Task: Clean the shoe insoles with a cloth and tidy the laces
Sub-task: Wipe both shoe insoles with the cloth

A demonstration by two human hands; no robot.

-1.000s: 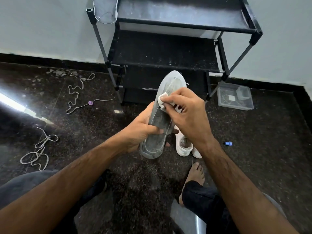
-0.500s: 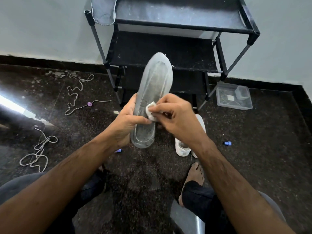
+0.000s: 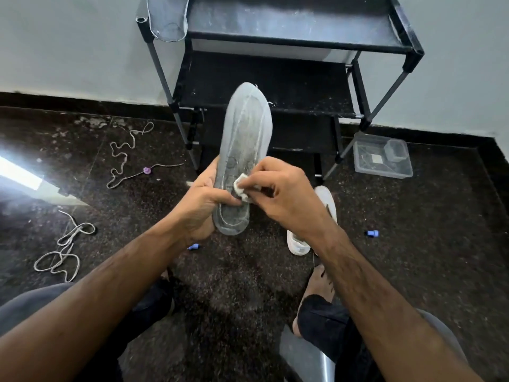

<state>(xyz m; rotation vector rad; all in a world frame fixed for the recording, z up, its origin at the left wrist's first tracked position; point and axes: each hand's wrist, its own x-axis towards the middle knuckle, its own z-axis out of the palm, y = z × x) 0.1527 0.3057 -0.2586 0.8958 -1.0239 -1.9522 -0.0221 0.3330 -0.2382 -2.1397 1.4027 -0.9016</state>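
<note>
Gripping the insole near its heel, the left hand holds it upright above the floor; the right hand pinches a cloth against its face. Laces lie far left.

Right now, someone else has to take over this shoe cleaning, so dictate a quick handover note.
Left hand grips the grey insole near its heel, toe pointing up.
Right hand pinches the white cloth against the insole's lower half.
Done: wiping is under way; grime still shows on the insole.
Left: finish this insole, then the second insole hanging off the rack, and tidy both loose laces on the floor.
</note>
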